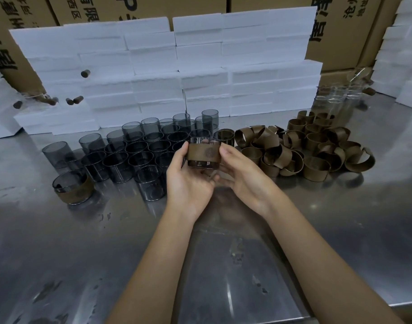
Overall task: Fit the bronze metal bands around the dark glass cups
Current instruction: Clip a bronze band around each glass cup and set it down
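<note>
I held the dark glass cup (203, 152) above the desk (223, 265), left hand (188, 181) and right hand (242, 174) curled round its sides, steadying it so the bronze band (203, 153) sat square around its middle.

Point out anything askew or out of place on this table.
The finished cup at the left leans instead of standing flat. The bands lie in a tangled heap. Small brown cylinders lie scattered on the foam blocks.
</note>
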### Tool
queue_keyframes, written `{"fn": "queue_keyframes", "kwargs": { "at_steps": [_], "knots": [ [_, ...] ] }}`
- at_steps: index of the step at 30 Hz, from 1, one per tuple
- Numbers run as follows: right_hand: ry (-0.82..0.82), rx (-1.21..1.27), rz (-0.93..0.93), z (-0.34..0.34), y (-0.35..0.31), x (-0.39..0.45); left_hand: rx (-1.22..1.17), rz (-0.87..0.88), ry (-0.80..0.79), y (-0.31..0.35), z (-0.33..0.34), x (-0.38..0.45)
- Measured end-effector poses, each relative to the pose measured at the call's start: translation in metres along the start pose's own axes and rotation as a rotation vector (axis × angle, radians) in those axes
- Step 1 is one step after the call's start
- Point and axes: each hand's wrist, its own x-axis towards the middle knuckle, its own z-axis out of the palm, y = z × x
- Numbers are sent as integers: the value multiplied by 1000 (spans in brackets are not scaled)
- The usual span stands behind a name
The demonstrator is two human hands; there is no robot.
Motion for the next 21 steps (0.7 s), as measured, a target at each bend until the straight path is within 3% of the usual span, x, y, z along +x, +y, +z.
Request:
{"fn": "queue_keyframes", "kwargs": {
  "at_steps": [7,13,21],
  "knots": [
    [57,55,-44,-1,-2,0,399,161,169,-4,4,6],
    [64,14,-31,-3,0,1,690,228,172,-6,1,2],
    [226,152,88,-6,6,8,1044,694,501,35,-4,-14]
  ]
}}
